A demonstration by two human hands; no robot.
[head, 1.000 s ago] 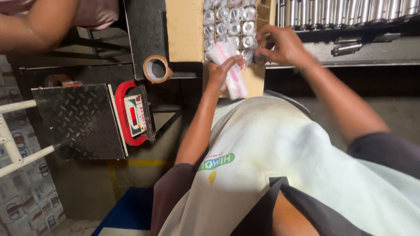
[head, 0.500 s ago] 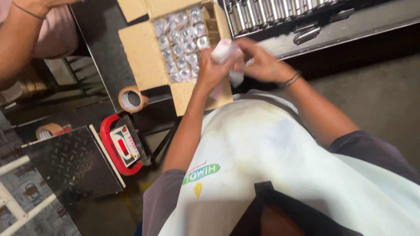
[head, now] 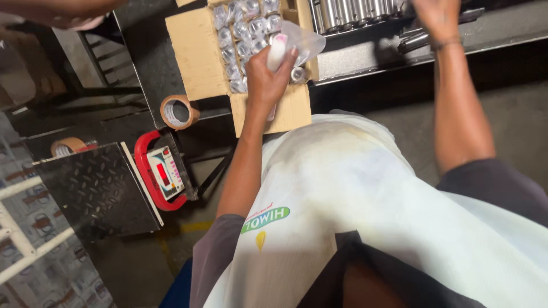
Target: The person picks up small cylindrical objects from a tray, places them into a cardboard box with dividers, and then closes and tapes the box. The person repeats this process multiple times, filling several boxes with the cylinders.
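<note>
Cardboard box [head: 200, 57] sits open on the dark worktop [head: 371, 57] at twelve o'clock, packed with rows of small shiny parts wrapped in clear plastic [head: 242, 34]. The left hand [head: 268, 80] is closed around a small white cylinder with a pink end [head: 278, 51], fingers wrapped about its lower part, holding it upright over the box's near right corner. A clear plastic bag [head: 305, 41] is bunched against the cylinder at its one o'clock side, touching it and draped over the box edge. The right hand [head: 436, 17] is raised at one o'clock, at the top edge of the view, over a row of metal cylinders [head: 354, 11] lying side by side on the worktop; its fingers run out of the picture, so whether it is open or gripping something cannot be told.

A roll of brown tape [head: 178, 112] stands on its edge at eleven o'clock, just beside the box's left flap. A second tape roll [head: 68, 146] lies at nine o'clock, touching the back of a black chequered-plate scale platform [head: 94, 191]. The scale's red-framed display unit [head: 162, 174] is at ten o'clock, tilted, between the platform and the left forearm. A pale apron [head: 354, 199] fills the lower middle. Another person's arm [head: 57, 8] shows at the top left corner
</note>
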